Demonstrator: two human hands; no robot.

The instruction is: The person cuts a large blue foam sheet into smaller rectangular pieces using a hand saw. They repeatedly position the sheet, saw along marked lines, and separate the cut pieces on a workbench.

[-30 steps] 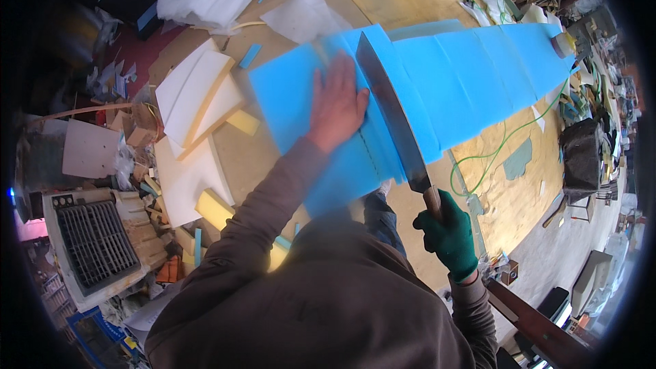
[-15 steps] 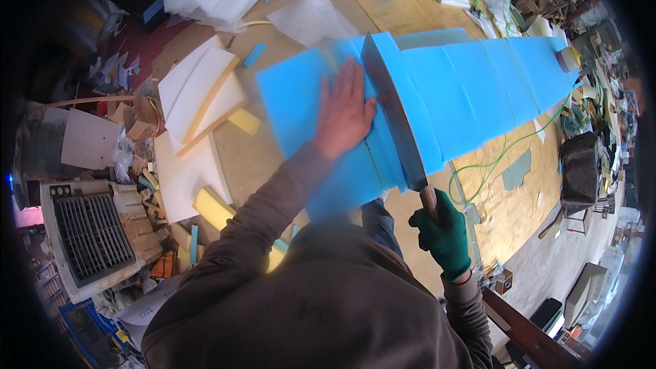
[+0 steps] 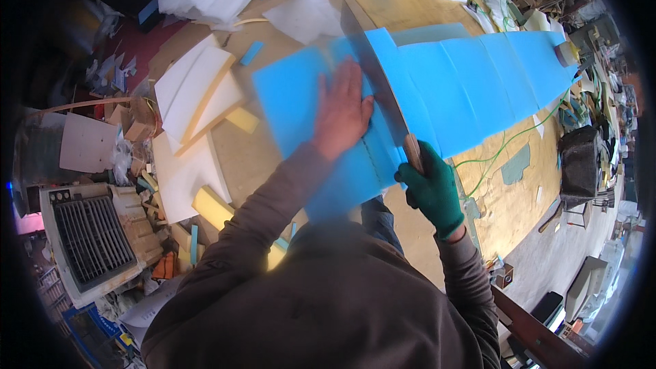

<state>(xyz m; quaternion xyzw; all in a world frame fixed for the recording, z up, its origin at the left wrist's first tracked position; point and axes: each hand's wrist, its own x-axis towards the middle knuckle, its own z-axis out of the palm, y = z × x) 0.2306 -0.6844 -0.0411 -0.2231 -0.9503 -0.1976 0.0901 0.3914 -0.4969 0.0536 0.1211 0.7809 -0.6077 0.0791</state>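
Note:
A long sheet of blue foam stretches across the work table toward the far right. My bare left hand lies flat on the foam's left part, fingers stretched out and pointing away from me. In a dark green knitted glove, my right hand is wrapped round the wooden handle of a long knife. The wide, flat metal blade slants away from me across the foam, just right of my left hand, its far end beyond the foam's far edge. How deep the blade sits in the foam is hard to tell.
White and yellow foam pieces are stacked left of the blue foam. Yellow foam blocks lie nearer me. A thin green cord runs over the table's right side. At the far right sits a roll of tape. A slatted metal unit stands lower left.
My right hand has pushed the knife away from me and slightly left, so the blade reaches farther past the foam's far edge. My left hand stays pressed on the foam.

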